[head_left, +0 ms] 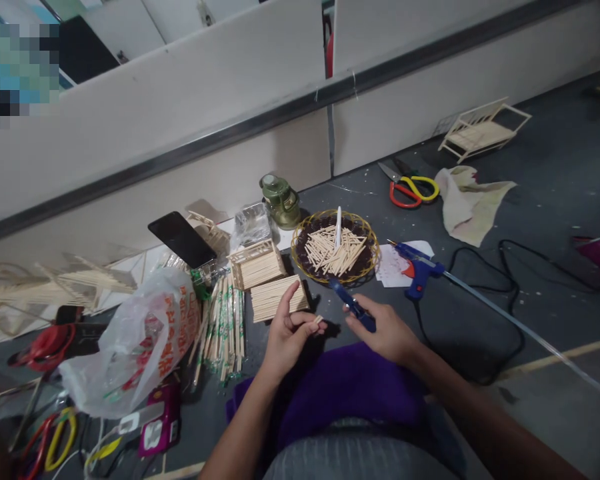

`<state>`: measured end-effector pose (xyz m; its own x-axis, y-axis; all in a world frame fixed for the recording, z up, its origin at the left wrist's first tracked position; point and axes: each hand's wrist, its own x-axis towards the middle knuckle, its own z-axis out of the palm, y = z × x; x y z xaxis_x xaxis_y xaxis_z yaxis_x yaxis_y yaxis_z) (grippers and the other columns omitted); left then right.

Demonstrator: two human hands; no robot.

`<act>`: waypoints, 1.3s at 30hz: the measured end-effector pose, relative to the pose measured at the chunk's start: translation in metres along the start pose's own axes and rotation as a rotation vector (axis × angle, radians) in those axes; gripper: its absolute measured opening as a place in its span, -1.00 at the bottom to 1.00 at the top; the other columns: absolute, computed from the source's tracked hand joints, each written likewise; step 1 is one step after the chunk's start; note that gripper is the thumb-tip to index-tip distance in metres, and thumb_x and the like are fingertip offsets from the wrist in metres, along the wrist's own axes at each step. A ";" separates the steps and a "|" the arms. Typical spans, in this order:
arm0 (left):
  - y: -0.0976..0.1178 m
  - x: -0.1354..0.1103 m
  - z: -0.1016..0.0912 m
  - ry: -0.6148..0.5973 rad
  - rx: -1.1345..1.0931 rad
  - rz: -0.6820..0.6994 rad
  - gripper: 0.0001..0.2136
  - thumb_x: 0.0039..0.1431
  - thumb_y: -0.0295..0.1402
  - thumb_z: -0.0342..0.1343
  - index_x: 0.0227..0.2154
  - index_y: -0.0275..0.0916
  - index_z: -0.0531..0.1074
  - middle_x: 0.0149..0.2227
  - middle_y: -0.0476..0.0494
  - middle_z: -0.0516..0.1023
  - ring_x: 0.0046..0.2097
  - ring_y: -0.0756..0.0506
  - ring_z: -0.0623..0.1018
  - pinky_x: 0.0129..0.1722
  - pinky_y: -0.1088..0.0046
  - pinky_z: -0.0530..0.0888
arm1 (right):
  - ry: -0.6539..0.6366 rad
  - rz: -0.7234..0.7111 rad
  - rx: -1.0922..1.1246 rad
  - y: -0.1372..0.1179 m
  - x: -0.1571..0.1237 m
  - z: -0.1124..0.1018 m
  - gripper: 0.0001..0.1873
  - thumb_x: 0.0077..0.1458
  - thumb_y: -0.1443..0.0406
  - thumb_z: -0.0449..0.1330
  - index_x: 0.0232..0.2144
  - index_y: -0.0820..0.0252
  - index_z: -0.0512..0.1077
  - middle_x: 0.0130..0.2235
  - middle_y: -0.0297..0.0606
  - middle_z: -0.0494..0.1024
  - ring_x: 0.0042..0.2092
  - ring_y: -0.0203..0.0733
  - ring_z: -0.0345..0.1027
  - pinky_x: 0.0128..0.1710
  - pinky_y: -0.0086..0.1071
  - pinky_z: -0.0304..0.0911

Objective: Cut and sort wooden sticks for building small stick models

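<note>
Between the thumb and fingers of my left hand (pixel 287 337) are short pieces of wooden stick (pixel 318 320), with the index finger raised. My right hand (pixel 387 330) is closed around blue-handled cutting pliers (pixel 355 308), whose dark head points up and left, apart from the pieces. Beyond the hands, a woven basket (pixel 295 257) contains many cut wooden sticks (pixel 325 252) and a white pen-like object (pixel 339 227). Just behind my left hand lies a flat panel of sticks (pixel 275 298), with a small stick-built piece (pixel 260 265) behind it.
To the right are a blue glue gun (pixel 420 277) with a long glue stick and cable, scissors (pixel 405 192), a cloth (pixel 473 207) and a miniature bench (pixel 483 133). Leftward are wrapped chopsticks (pixel 225 327), a plastic bag (pixel 145 340), a phone (pixel 180 238) and a green jar (pixel 281 203).
</note>
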<state>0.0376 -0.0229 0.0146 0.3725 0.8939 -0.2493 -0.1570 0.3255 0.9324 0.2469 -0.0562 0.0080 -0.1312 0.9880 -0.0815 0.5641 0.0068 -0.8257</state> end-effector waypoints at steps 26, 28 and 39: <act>0.018 -0.015 -0.009 -0.145 0.200 -0.005 -0.24 0.16 -0.29 0.21 0.34 -0.13 -0.08 -0.56 0.13 0.29 -0.49 0.09 0.21 -0.44 0.61 0.18 | -0.136 -0.142 -0.253 -0.031 -0.018 0.002 -0.70 -0.05 0.37 0.13 -0.18 0.15 0.33 -0.22 -0.23 0.48 -0.17 -0.08 0.32 -0.15 -0.28 0.13; 0.019 -0.015 -0.010 -0.159 0.222 -0.008 -0.25 0.17 -0.29 0.19 0.34 -0.15 -0.08 -0.57 0.14 0.24 -0.50 0.09 0.17 -0.47 0.62 0.14 | -0.154 -0.136 -0.225 -0.031 -0.018 0.002 -0.68 -0.06 0.38 0.13 -0.18 0.14 0.33 -0.21 -0.24 0.48 -0.16 -0.09 0.32 -0.14 -0.29 0.13; 0.020 -0.014 -0.013 -0.194 0.246 -0.013 -0.25 0.19 -0.32 0.17 0.34 -0.19 -0.11 -0.52 0.06 0.40 -0.47 0.06 0.33 -0.41 0.60 0.24 | -0.174 -0.104 -0.256 -0.027 -0.016 0.008 -0.74 -0.04 0.35 0.13 -0.21 0.12 0.33 -0.24 -0.26 0.49 -0.17 -0.09 0.36 -0.19 -0.31 0.11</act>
<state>0.0172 -0.0246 0.0331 0.5440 0.8071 -0.2294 0.0663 0.2312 0.9706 0.2271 -0.0732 0.0274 -0.3235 0.9390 -0.1165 0.7240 0.1664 -0.6694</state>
